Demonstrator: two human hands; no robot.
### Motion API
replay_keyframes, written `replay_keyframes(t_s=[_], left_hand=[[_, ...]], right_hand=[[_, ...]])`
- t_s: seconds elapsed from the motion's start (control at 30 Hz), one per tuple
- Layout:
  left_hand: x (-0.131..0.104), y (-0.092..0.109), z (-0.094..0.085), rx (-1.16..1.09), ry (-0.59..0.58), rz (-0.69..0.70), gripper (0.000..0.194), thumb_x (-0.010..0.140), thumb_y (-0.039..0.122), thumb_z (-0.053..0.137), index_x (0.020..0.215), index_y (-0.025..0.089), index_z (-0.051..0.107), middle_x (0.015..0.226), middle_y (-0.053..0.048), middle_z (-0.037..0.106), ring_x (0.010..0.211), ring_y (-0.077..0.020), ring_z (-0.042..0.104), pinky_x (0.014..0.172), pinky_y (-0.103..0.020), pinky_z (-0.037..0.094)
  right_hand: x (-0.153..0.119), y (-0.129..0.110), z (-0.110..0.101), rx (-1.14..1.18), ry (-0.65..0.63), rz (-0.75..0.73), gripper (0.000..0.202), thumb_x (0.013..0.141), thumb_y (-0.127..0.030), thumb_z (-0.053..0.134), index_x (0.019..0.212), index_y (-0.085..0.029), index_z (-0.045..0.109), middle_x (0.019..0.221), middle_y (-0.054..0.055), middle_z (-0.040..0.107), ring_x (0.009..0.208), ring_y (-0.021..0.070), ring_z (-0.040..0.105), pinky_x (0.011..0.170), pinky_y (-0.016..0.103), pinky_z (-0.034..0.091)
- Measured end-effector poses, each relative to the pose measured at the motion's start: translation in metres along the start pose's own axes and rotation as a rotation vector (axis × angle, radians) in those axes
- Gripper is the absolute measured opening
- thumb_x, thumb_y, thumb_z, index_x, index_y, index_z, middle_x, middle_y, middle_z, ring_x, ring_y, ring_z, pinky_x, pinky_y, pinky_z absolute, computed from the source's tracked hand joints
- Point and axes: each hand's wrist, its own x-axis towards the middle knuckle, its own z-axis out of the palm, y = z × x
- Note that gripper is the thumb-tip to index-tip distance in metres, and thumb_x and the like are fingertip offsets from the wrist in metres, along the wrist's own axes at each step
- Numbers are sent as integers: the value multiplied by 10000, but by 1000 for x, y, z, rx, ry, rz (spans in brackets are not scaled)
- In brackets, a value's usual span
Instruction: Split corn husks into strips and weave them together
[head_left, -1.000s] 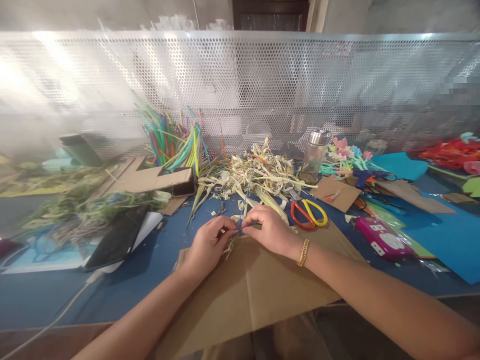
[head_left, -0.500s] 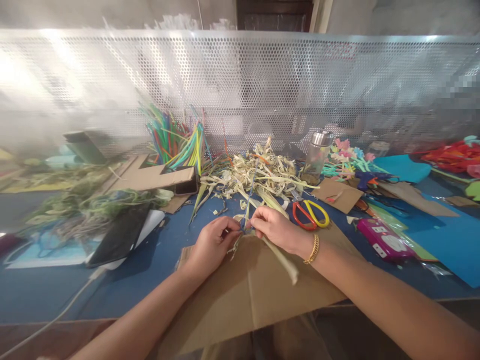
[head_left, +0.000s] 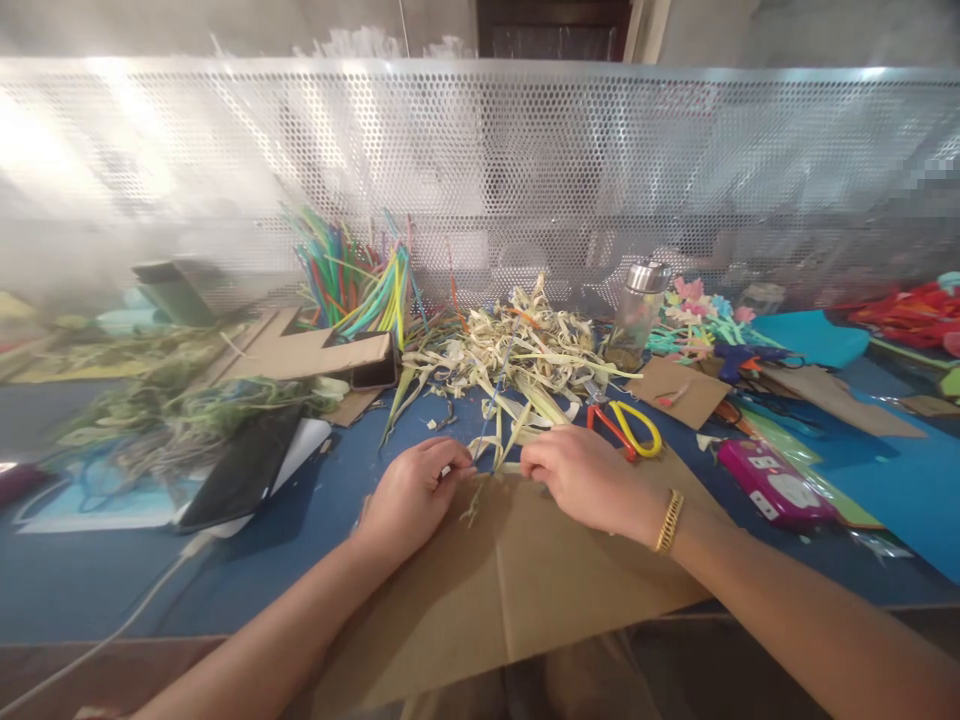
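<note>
My left hand (head_left: 420, 483) is closed in a pinch above the far edge of a cardboard sheet (head_left: 450, 600). Its fingertips hold a thin blue stem (head_left: 489, 405) that slants up towards the pile of pale dried husk strips (head_left: 517, 345). A small frayed green bit (head_left: 471, 503) dangles below those fingers. Level with it on the right, my right hand (head_left: 589, 480) is also closed, its fingertips pinching a pale green husk strip (head_left: 510, 467) that spans the gap between both hands. My fingers hide how strip and stem meet.
Scissors with red and yellow handles (head_left: 637, 430) lie just beyond my right hand. A glass bottle (head_left: 634, 315) stands beside the pile. Farther right are a purple box (head_left: 776, 482) and a glue gun (head_left: 746, 360). Colourful pipe cleaners (head_left: 345, 280) and a black tablet-like slab (head_left: 240, 470) are left.
My right hand has moved right, away from my left, drawing the strip across. The strip's pale end no longer hangs over the cardboard. My left hand has barely moved.
</note>
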Motion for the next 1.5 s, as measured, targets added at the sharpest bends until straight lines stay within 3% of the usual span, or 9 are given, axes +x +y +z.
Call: replay_keyframes(t_s=[0.17,0.37,0.43,0.53,0.6,0.7,1.07,1.27,1.5], left_hand=[[-3,11,-2,106,-58,-66,137,820,138,473,771,216,574,834,-16,635,781,-181,561,670,-268,375],[1,20,-4,118,-114,-154,141,761,128,494,654,203,548,673,4,592,662,-165,514,600,-263,315],[5,18,-2,-27,-118,-233,150,757,163,530,612,193,510,607,9,557,604,-149,484,561,-254,302],[8,17,3,-507,-123,-440,213,803,311,569,653,192,475,587,19,545,515,-113,438,490,-224,292],[9,19,7,-817,-85,-526,243,818,376,586,716,193,463,664,11,592,521,-94,459,472,-196,298],[9,22,10,-1018,-27,-555,269,819,405,621,774,194,460,769,-4,636,560,-76,502,458,-161,305],[9,22,13,-838,-91,-487,285,831,399,579,711,190,427,564,63,476,442,-51,352,397,-147,239],[8,16,11,-744,-139,-458,291,833,401,565,693,189,423,557,60,483,443,-53,347,406,-155,248],[5,11,8,-799,-150,-398,279,757,349,688,839,206,463,616,57,551,507,-96,506,486,-201,396]], right_hand=[[-7,-3,2,-68,85,49,144,850,-63,474,815,-168,566,832,61,624,824,185,526,724,317,357],[3,-20,7,379,156,103,74,878,-142,481,863,-189,536,917,32,609,862,149,555,770,278,418],[5,-24,12,534,61,79,81,871,-137,481,869,-191,541,894,21,609,792,130,566,712,250,432],[5,-24,19,613,-65,97,110,865,-113,467,860,-195,541,790,-7,584,664,110,539,631,235,416],[5,-22,22,554,-5,101,122,850,-89,476,847,-196,534,805,-3,579,722,123,537,682,249,414],[3,-20,24,483,76,57,128,845,-74,483,840,-198,514,881,11,585,851,144,528,781,274,402],[-3,-11,18,408,-31,-15,120,911,-109,410,863,-208,457,838,6,532,791,142,484,734,268,387],[-3,-9,16,374,-86,-53,131,889,-85,424,876,-196,493,879,20,555,825,145,496,749,275,390],[11,-6,16,740,-27,239,40,860,-167,540,837,-184,567,730,-18,557,653,107,526,627,240,426]])
